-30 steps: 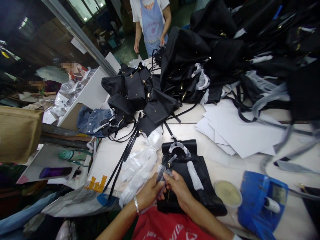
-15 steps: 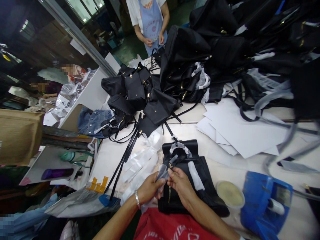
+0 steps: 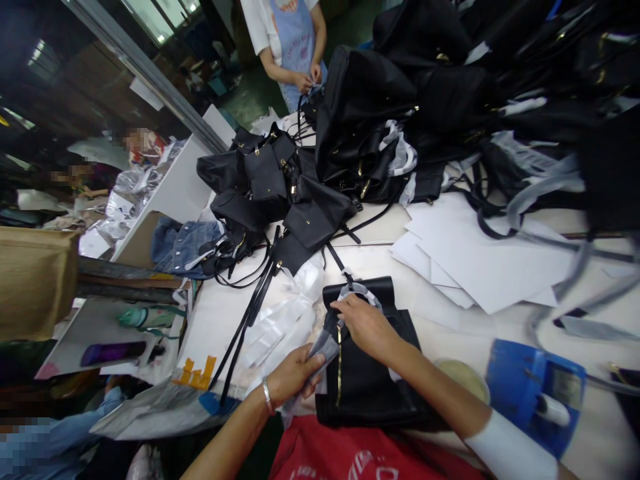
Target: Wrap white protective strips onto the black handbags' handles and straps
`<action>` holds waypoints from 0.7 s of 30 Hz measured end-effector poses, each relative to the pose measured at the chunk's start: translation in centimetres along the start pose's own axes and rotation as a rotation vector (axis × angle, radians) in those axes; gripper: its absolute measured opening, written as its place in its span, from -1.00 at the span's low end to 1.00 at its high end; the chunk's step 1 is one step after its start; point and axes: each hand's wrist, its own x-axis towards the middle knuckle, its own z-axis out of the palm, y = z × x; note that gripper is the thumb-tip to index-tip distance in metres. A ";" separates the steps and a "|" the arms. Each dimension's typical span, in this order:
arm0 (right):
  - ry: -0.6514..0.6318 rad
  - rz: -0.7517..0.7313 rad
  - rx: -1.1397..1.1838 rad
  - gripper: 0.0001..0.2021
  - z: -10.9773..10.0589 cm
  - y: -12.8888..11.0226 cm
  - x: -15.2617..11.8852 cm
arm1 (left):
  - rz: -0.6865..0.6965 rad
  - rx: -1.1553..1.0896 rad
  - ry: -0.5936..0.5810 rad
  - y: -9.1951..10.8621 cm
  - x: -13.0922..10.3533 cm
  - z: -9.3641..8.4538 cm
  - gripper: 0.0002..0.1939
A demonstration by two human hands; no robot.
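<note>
A black handbag lies in front of me on the pale table, with a gold zipper down its front. Its curved top handle is covered in white, translucent wrapping. My left hand is closed around a strip of translucent wrapping at the bag's left edge; whether a strap lies inside it I cannot tell. Over the upper part of the bag, my right hand has its fingertips pressed together beside the handle. What they pinch, if anything, is hidden.
Black bags are heaped behind, with a bigger pile at the right. White paper sheets, a blue tape dispenser and a round tub lie to the right. White strips lie left. Another person stands across the table.
My right hand has moved up the bag from the zipper pull to the handle, baring more of the zipper. My left hand has shifted slightly left and down, still holding the wrapping.
</note>
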 end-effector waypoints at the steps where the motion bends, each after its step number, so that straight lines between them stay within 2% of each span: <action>1: -0.030 -0.017 -0.014 -0.73 0.3 0.5 0.6 | -0.005 -0.001 -0.002 0.2 0.0 0.0 -0.60; 4: -0.090 -0.032 0.013 -0.73 1.5 1.9 1.5 | -0.012 -0.014 -0.009 0.7 0.1 0.1 -0.59; 7: -0.089 -0.027 0.096 -0.75 2.2 2.6 1.5 | -0.016 -0.030 -0.017 1.2 0.4 0.1 -0.60; 16: -0.091 0.046 0.224 -0.69 1.3 3.8 1.7 | -0.055 -0.063 -0.026 2.0 1.3 0.3 -0.61; 18: -0.127 0.017 0.220 -0.68 1.3 4.0 2.0 | -0.068 -0.059 -0.039 2.0 1.2 0.3 -0.61; 21: -0.212 -0.030 0.222 -0.77 1.4 4.4 2.6 | -0.091 -0.056 -0.052 2.0 1.2 0.2 -0.62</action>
